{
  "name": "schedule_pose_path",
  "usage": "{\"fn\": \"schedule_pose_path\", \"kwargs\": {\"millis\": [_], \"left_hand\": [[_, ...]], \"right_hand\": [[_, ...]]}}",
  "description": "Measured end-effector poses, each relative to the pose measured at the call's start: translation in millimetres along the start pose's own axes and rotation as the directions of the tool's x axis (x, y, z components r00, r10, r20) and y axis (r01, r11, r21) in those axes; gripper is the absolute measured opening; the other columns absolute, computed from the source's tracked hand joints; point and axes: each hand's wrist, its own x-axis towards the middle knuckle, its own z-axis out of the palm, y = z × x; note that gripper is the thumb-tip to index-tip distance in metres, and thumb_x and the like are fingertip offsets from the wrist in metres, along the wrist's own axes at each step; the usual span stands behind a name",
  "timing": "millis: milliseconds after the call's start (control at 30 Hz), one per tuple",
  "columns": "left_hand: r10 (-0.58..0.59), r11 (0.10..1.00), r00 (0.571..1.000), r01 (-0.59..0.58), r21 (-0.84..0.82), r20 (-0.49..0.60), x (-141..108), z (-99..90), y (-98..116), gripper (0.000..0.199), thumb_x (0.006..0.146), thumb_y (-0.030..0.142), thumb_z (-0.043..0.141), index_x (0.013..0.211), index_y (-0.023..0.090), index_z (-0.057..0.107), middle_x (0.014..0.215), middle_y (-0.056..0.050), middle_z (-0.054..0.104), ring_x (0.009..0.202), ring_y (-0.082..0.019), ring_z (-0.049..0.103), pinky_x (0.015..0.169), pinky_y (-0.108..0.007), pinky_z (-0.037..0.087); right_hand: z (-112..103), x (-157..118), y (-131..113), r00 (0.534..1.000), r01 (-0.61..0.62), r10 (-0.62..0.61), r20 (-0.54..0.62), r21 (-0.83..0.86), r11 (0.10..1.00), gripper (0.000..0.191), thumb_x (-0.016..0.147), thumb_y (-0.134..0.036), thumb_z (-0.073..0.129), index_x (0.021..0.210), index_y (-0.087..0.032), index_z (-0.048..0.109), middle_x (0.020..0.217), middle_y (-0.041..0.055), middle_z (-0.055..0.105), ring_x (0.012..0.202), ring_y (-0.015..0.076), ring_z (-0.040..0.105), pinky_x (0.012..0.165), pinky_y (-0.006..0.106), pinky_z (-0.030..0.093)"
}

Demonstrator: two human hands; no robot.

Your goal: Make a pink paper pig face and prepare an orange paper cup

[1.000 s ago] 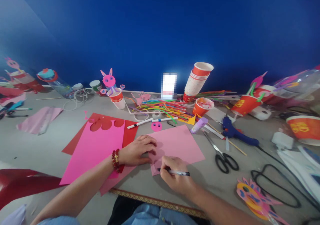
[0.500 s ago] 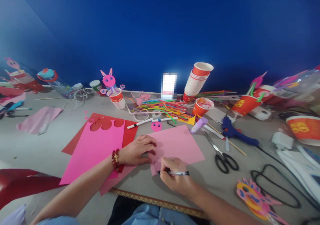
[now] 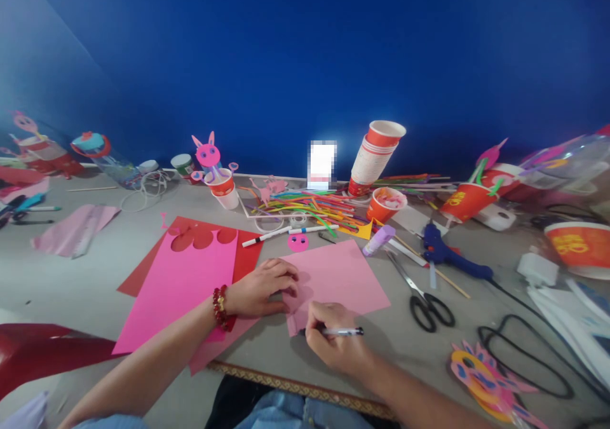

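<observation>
Head view, then: what has your right hand (image 3: 336, 349)?

"It's gripping the pen (image 3: 351, 332), tip down by the pale pink sheet's (image 3: 340, 270) near left corner, towards the bench's (image 3: 267, 346) front edge."

"And your left hand (image 3: 264, 286)?"

"Open, fingers loosely bent (red bracelet (image 3: 220, 306) on), resting at the sheet's left edge."

On the flat grey tabletop (image 3: 410, 359), the rectangular light-pink paper sheet (image 3: 340, 273) lies right of the rectangular hot-pink paper sheet (image 3: 190, 289), which overlaps the angular red paper (image 3: 250, 245). Behind the light-pink paper sheet sits the round pink paper face (image 3: 298, 243); behind that, the heap of slender multicoloured craft stems (image 3: 314, 208). The black-handled metal scissors (image 3: 413, 285) lie between the light-pink paper sheet and the blue plastic glue gun (image 3: 445, 255).
</observation>
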Motion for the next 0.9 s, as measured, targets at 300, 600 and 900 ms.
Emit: {"fn": "schedule_pose_path", "kwargs": {"millis": [300,600,900], "left_hand": [[-0.006,1.000,1.000,0.006,-0.009,0.009,0.8,-1.2,1.1,0.024,0.085,0.036,0.064,0.107,0.025,0.060,0.126,-0.008,0.056,0.121,-0.025,0.048,0.105,-0.038,0.035],[-0.004,1.000,1.000,0.004,-0.006,0.012,0.1,-0.8,-0.1,0.025,0.086,0.036,0.064,0.107,0.025,0.060,0.126,-0.008,0.056,0.122,-0.025,0.047,0.105,-0.038,0.034],[-0.007,1.000,1.000,0.007,-0.003,0.016,0.0,-0.7,-0.6,0.024,0.086,0.035,0.064,0.107,0.024,0.060,0.126,-0.008,0.056,0.122,-0.025,0.047,0.105,-0.038,0.034]], "right_hand": [[-9.0,3.4,1.9,0.998,-0.054,0.053,-0.034,-0.021,0.998,0.017,0.079,-0.013,0.043,0.065,-0.022,0.040,0.056,-0.0052,0.046,0.052,0.0114,0.043,0.052,0.023,0.030],[-6.4,3.3,4.6,0.999,-0.046,0.046,-0.010,-0.060,0.997,0.016,0.082,-0.014,0.044,0.069,-0.022,0.044,0.058,-0.0044,0.050,0.054,0.0119,0.046,0.054,0.023,0.030],[-6.6,3.0,3.2,0.999,-0.045,0.046,0.006,-0.070,0.997,0.016,0.084,-0.015,0.043,0.069,-0.022,0.043,0.058,-0.0041,0.051,0.054,0.0120,0.047,0.055,0.024,0.031]]}}
